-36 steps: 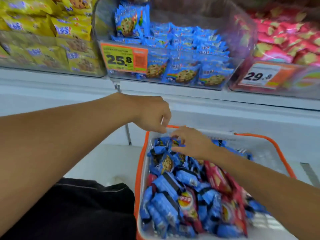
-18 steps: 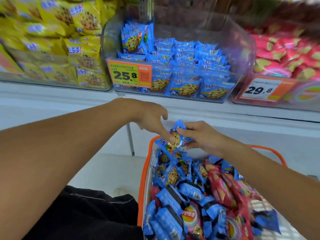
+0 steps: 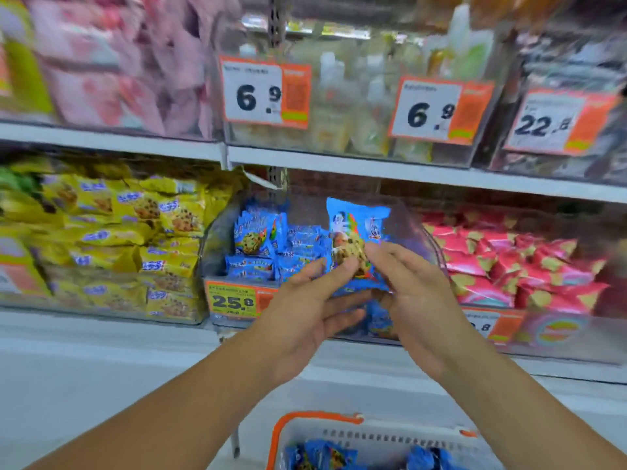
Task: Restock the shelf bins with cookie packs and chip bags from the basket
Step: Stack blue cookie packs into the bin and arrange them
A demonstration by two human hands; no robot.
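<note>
Both hands meet on one blue cookie pack (image 3: 356,239), held upright in front of the clear bin of blue cookie packs (image 3: 271,245). The left hand (image 3: 305,310) has its thumb pressed on the pack's lower front and its fingers lying fairly straight beneath the bottom edge. The right hand (image 3: 417,293) pinches the pack's lower right side between thumb and curled fingers. The pack's bottom edge is covered by the fingers, and its print is smeared by blur. The hands hide part of the bin's front and its price tag (image 3: 234,301). The orange-rimmed basket (image 3: 315,417) is cut off at the bottom edge, with only a few blue packs visible inside.
</note>
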